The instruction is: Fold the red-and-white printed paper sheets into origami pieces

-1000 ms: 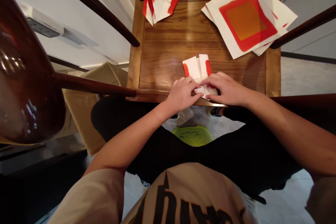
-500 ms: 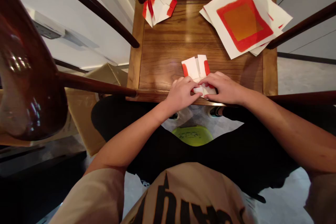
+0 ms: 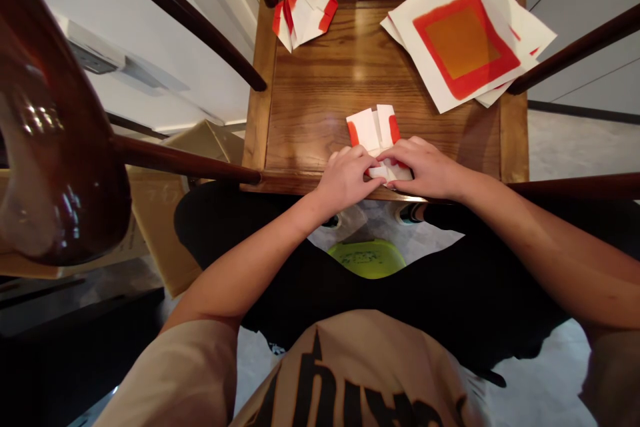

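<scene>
A partly folded sheet of white paper (image 3: 367, 129) with red edge patches lies near the front edge of the wooden chair seat (image 3: 310, 107). My left hand (image 3: 347, 175) grips its near left part, thumb and fingertips closed on the paper. From the other side my right hand (image 3: 425, 167) pinches the near right part. The fingertips of both hands almost meet at the paper's middle crease. Between them, small folded flaps show, partly covered by the fingers.
Folded red-and-white paper pieces (image 3: 307, 10) rest at the seat's back left. A stack of painted white sheets (image 3: 430, 83) sits at the back right, overhanging the edge. Dark chair rails (image 3: 200, 163) flank the seat. A cardboard box (image 3: 160, 227) and a green bin (image 3: 370, 259) stand below.
</scene>
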Demonstrator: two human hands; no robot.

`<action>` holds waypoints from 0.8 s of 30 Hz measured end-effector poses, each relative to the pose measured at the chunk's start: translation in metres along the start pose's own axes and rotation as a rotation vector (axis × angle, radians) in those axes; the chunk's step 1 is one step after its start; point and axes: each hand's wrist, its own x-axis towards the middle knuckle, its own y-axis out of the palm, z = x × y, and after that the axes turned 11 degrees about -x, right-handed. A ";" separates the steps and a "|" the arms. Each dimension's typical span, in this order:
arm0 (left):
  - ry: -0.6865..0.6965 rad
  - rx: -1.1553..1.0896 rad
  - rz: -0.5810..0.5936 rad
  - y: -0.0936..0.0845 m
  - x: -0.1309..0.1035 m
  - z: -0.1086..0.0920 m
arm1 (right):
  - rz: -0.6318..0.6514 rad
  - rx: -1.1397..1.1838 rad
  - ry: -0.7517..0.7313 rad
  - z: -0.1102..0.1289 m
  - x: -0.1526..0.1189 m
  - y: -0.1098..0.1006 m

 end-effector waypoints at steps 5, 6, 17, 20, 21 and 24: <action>0.013 -0.003 -0.018 0.001 0.000 0.002 | -0.009 0.011 0.009 0.002 0.001 -0.001; 0.015 -0.003 -0.020 0.002 0.000 0.002 | -0.010 0.010 0.012 0.003 0.002 -0.001; 0.024 -0.042 -0.058 0.004 -0.002 0.006 | -0.033 -0.002 -0.034 -0.003 0.002 0.002; 0.060 -0.014 -0.072 0.004 -0.003 0.009 | -0.024 -0.022 -0.015 -0.004 0.002 0.004; 0.086 0.013 -0.085 0.005 -0.004 0.010 | -0.019 -0.026 -0.011 -0.004 0.002 0.004; 0.202 0.141 -0.133 0.008 -0.011 0.013 | -0.002 -0.029 -0.004 -0.004 0.003 0.004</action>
